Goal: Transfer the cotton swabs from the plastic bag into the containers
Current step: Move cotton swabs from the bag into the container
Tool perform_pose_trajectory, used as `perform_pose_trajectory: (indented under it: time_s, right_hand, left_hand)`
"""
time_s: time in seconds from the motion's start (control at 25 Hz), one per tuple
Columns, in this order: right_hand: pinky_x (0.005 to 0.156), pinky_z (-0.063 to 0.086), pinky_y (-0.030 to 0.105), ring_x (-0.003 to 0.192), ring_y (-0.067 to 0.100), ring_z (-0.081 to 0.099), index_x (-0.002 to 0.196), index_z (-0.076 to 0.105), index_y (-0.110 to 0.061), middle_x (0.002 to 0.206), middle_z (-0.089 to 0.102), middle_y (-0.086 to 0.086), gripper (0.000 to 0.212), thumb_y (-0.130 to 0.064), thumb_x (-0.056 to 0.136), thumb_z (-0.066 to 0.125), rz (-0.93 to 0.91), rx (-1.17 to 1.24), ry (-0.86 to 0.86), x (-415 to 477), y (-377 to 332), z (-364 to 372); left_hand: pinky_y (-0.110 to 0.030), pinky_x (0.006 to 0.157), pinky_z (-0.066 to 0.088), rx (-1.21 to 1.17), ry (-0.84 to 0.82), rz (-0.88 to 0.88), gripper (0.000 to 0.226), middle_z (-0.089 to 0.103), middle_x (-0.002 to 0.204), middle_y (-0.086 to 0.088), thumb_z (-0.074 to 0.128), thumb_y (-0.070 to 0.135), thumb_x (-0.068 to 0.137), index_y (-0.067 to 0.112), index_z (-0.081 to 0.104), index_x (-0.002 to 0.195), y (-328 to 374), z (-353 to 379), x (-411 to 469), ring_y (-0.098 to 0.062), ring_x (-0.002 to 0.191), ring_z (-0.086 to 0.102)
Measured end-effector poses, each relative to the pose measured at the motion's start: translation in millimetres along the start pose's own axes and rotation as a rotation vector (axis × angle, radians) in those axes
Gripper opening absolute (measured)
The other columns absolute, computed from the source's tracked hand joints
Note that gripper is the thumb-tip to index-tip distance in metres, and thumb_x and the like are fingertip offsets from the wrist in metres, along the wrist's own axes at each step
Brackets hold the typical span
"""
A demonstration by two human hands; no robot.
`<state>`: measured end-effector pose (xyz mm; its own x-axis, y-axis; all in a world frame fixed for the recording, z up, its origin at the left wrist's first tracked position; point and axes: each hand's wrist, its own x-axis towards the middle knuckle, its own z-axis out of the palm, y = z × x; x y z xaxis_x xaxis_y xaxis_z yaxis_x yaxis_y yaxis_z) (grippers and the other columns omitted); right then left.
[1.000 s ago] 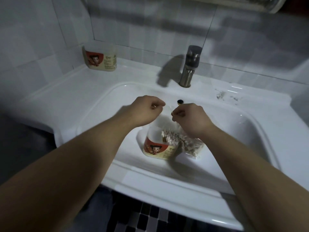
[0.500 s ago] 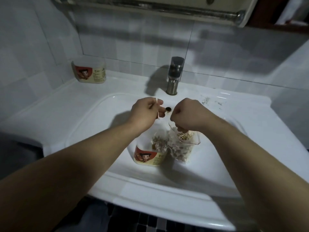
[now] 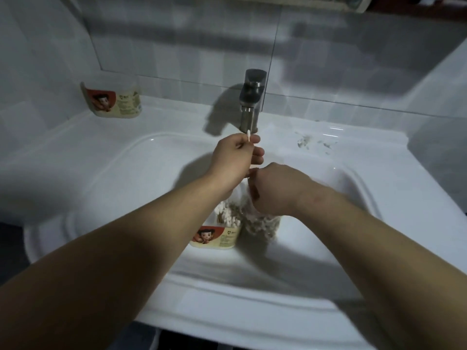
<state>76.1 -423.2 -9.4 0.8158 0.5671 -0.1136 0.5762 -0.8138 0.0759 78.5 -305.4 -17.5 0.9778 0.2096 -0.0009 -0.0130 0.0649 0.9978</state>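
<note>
A round container (image 3: pixel 217 236) with a red cartoon label stands in the sink basin, partly filled with upright cotton swabs (image 3: pixel 226 214). Right beside it sits a clear plastic bag (image 3: pixel 262 227) holding more swabs. My left hand (image 3: pixel 235 160) hovers above the container and pinches one cotton swab (image 3: pixel 248 136) upright, its white tip showing above the fingers. My right hand (image 3: pixel 275 192) reaches down into the top of the bag; its fingertips are hidden and blurred. A second labelled container (image 3: pixel 112 99) stands on the counter at the back left.
The white sink (image 3: pixel 156 157) has a raised rim all round. A steel faucet (image 3: pixel 251 99) rises just behind my left hand. Some debris (image 3: pixel 308 142) lies on the counter at the back right. Tiled walls close the left and back.
My left hand has lifted the single swab higher, towards the faucet. My right hand has dropped from above the bag down into its opening.
</note>
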Motion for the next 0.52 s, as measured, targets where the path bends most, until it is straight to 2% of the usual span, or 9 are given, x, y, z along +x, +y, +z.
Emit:
perform_pose_trajectory:
  time_s: [0.08,0.24,0.36,0.44,0.52]
  right_hand:
    - [0.057,0.038,0.029,0.067,0.022,0.054,0.07,0.055,-0.023,0.068,0.05,-0.003,0.026,-0.036,0.092,0.055,-0.023,-0.025,-0.012,-1,2,2]
    - [0.053,0.031,0.027,0.066,0.017,0.051,0.091,0.066,-0.022,0.072,0.054,-0.005,0.024,-0.032,0.096,0.045,-0.093,-0.083,-0.111,-5,7,-6]
    - [0.051,0.029,0.027,0.063,0.015,0.051,0.077,0.059,-0.024,0.069,0.053,-0.005,0.021,-0.027,0.095,0.048,-0.124,-0.017,-0.109,-5,10,-7]
    - [0.051,0.03,0.027,0.06,0.014,0.048,0.064,0.048,-0.025,0.065,0.051,-0.004,0.028,-0.022,0.092,0.052,-0.126,0.015,-0.087,-5,11,-4]
    - [0.053,0.031,0.027,0.058,0.012,0.044,0.06,0.043,-0.026,0.064,0.048,-0.004,0.033,-0.02,0.09,0.054,-0.13,0.016,-0.046,-2,13,-1]
  left_hand:
    - [-0.028,0.062,0.058,0.048,-0.007,0.003,0.025,0.068,0.085,-0.004,0.042,0.008,0.104,0.015,0.065,0.102,-11,-2,3,-0.014,0.071,0.065]
    - [-0.038,0.069,0.064,0.123,-0.023,0.071,0.023,0.069,0.084,-0.005,0.043,0.008,0.103,0.013,0.066,0.104,-20,-6,9,-0.015,0.072,0.068]
    - [-0.036,0.068,0.063,0.171,-0.037,0.108,0.023,0.069,0.083,-0.004,0.044,0.009,0.103,0.014,0.066,0.104,-19,-8,9,-0.014,0.072,0.069]
    - [-0.031,0.065,0.06,0.194,-0.046,0.119,0.024,0.069,0.084,-0.005,0.043,0.008,0.103,0.013,0.066,0.106,-17,-9,8,-0.014,0.072,0.07]
    - [-0.029,0.063,0.06,0.215,-0.052,0.133,0.024,0.069,0.086,-0.007,0.043,0.007,0.103,0.011,0.066,0.108,-16,-10,7,-0.014,0.072,0.07]
